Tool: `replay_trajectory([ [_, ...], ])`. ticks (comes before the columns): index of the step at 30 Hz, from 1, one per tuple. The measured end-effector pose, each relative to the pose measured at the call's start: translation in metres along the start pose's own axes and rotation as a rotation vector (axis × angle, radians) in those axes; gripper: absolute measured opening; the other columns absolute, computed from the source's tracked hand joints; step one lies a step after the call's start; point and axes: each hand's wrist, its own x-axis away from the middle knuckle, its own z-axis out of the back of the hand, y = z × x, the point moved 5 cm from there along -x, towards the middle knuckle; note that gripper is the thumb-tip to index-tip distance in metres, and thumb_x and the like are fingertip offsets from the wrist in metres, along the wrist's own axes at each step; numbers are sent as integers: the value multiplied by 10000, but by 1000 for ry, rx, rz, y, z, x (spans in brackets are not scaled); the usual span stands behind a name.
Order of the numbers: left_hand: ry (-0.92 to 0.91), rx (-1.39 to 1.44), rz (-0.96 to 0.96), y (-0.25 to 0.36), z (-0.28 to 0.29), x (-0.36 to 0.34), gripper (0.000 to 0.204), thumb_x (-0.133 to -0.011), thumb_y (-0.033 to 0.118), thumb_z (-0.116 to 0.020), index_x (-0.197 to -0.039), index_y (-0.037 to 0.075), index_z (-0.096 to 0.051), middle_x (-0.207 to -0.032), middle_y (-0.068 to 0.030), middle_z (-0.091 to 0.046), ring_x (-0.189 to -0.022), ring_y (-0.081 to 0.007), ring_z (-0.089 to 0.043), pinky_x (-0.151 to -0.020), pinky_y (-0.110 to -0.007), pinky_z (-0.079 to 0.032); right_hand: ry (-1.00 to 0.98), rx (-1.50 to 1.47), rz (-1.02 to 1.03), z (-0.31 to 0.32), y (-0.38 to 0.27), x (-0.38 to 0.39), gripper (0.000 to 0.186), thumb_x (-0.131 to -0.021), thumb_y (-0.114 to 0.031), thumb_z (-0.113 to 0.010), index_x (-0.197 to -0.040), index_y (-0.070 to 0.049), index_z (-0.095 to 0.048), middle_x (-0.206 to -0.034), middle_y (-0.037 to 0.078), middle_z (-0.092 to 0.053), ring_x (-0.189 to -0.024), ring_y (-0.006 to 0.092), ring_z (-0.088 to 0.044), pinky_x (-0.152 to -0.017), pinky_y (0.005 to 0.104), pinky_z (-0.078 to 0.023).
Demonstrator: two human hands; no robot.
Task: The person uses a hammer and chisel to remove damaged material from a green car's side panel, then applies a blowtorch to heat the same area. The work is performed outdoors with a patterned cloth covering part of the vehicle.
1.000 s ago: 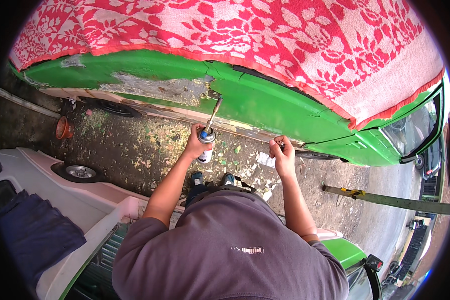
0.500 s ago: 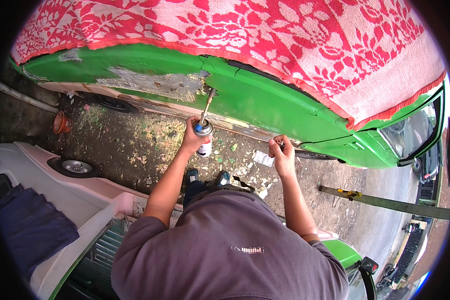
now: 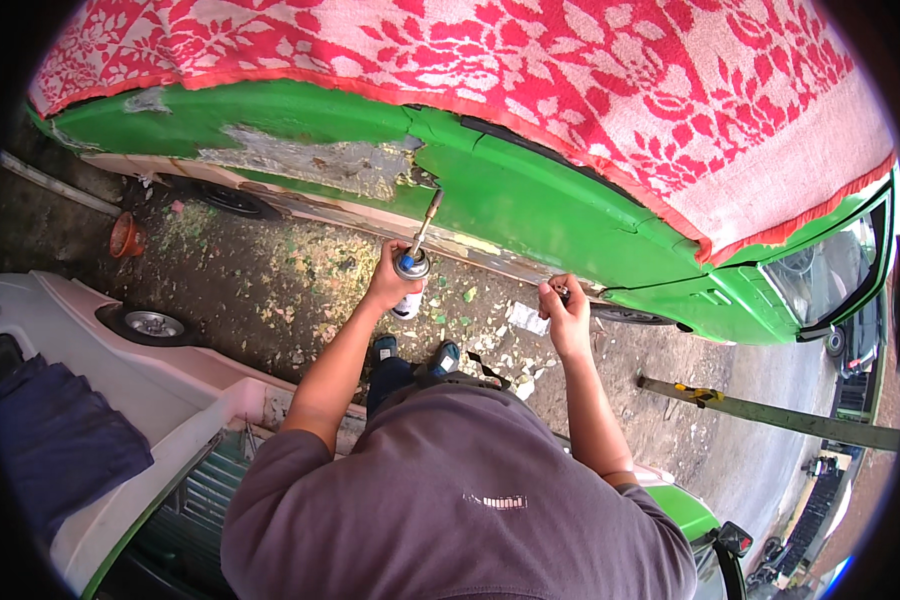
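My left hand (image 3: pixel 392 284) is wrapped round a gas torch (image 3: pixel 410 270), a canister with a blue-fitted burner on top. Its brass-coloured nozzle slants up toward the green car body (image 3: pixel 530 215), near the right end of a stripped grey patch (image 3: pixel 320 160). No flame shows. Over to the right, my right hand (image 3: pixel 570 315) is closed with its fingers pinched round a small dark object that I cannot make out. That hand is in front of the lower side of the car.
A red and pink floral blanket (image 3: pixel 470 60) drapes over the green car. Paint flakes litter the ground (image 3: pixel 300 270), with a white paper (image 3: pixel 528 319) among them. A pink vehicle (image 3: pixel 135 340) stands close behind me at left. On the right lies a post (image 3: pixel 770 415); an orange pot (image 3: pixel 126 236) is at far left.
The torch has moved slightly right and down in view, its nozzle tip now farther from the stripped patch. My right hand stays nearly where it was, still closed.
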Motion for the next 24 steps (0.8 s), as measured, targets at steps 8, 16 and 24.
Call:
replay_trajectory([
  [8, 46, 29, 51, -32, 3, 3, 713, -644, -4, -763, -1192, 96, -318, -1055, -71, -525, -965, -159, -572, -847, -314, -480, 41, 43, -22, 2, 7, 9, 178, -904, -179, -642, -875, -42, -532, -619, -31, -501, -554, 45, -445, -505, 217, -361],
  [16, 72, 56, 48, -56, 11, 10, 713, -628, -22, -768, -1174, 87, -324, -1035, -75, -537, -921, -154, -578, -806, -315, -492, 26, 63, -35, -1, 15, 10, 175, -902, -171, -647, -877, -45, -528, -610, -33, -497, -543, 40, -438, -488, 209, -344],
  [24, 74, 65, 72, -58, 7, 12, 698, -633, -26, -746, -1173, 89, -317, -1045, -78, -539, -942, -158, -583, -824, -320, -489, -12, 64, -18, -15, 12, 6, 174, -901, -171, -650, -880, -41, -537, -609, -30, -498, -545, 45, -441, -495, 215, -353],
])
